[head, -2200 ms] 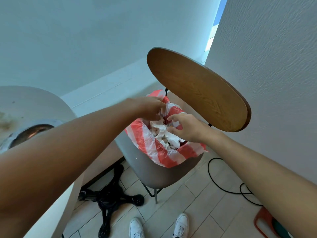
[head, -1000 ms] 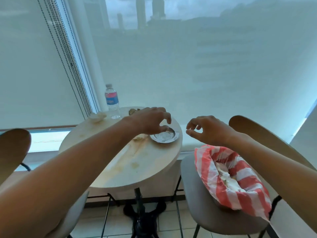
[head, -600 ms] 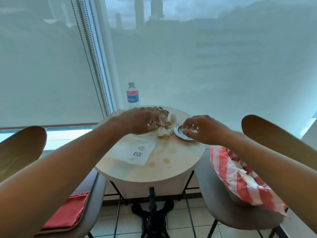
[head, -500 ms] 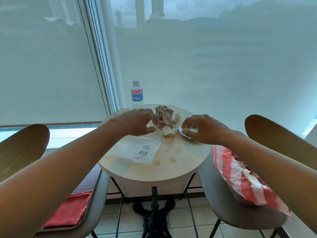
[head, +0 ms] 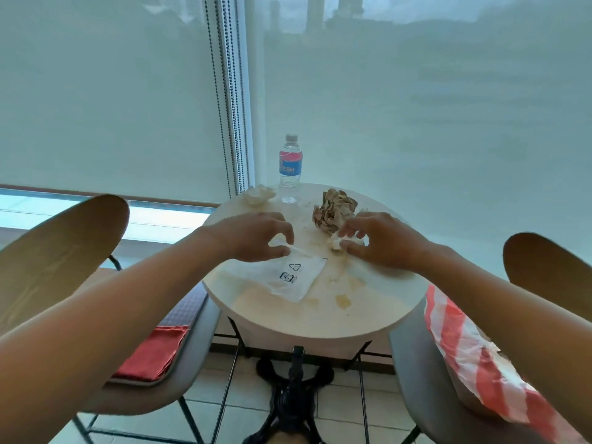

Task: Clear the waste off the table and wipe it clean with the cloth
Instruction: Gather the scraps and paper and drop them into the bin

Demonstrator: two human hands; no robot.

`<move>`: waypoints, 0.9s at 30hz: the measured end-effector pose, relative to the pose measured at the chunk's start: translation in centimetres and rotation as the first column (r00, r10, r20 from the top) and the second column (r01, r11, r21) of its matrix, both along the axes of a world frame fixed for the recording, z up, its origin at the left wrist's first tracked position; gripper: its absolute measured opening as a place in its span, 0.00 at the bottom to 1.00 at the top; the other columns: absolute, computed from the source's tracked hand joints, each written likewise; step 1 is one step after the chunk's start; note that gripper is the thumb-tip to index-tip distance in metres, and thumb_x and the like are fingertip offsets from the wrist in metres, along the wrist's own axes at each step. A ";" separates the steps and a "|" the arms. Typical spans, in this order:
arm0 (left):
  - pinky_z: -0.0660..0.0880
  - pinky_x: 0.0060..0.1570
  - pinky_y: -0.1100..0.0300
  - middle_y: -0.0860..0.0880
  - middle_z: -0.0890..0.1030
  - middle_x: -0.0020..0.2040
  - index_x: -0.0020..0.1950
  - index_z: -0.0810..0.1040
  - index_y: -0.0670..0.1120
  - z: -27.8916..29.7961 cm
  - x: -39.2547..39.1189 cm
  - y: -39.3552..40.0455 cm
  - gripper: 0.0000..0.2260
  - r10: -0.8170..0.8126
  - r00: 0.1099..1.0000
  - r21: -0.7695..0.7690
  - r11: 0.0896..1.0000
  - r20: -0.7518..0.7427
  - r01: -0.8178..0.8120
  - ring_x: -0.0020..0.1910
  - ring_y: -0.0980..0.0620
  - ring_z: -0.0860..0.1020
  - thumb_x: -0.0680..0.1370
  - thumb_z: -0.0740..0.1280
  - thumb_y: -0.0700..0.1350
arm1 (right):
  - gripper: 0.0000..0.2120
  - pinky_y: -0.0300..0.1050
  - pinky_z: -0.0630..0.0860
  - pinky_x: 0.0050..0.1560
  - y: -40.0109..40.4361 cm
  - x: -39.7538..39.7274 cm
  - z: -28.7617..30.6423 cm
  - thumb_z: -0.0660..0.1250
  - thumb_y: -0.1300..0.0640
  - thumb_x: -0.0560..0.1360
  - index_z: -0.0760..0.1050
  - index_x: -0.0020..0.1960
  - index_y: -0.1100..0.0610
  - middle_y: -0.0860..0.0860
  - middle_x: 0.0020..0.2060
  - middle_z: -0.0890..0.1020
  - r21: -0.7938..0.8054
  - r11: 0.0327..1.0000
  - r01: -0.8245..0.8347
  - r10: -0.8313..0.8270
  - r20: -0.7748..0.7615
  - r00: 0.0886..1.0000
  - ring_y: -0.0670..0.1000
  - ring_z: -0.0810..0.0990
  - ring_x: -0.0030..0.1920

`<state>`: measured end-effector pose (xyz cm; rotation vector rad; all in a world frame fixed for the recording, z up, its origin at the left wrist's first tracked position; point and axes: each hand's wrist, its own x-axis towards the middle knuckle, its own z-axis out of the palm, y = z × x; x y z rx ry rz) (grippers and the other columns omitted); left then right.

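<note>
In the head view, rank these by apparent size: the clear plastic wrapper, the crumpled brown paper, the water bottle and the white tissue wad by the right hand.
Largest to smallest, as they look:
1. clear plastic wrapper
2. crumpled brown paper
3. water bottle, though it stands farthest away, so its rank against the paper is unsure
4. white tissue wad, partly hidden by the right hand

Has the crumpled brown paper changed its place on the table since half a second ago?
No. The crumpled brown paper lies at the table's far side, right of the water bottle, as before; only the camera shifted.
</note>
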<state>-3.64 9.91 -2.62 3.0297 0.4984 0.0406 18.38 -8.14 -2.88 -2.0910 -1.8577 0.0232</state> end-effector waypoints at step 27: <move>0.73 0.62 0.51 0.63 0.79 0.60 0.52 0.76 0.61 -0.7 -1.0 -2.1 0.11 -0.037 0.988 -0.129 0.992 -0.149 0.018 0.59 0.59 0.75 0.71 0.67 0.61 | 0.10 0.42 0.68 0.50 4.0 3.0 -2.7 0.66 0.66 0.76 0.83 0.53 0.57 0.47 0.46 0.78 0.007 0.964 -0.264 0.264 -0.052 0.963 0.47 0.73 0.46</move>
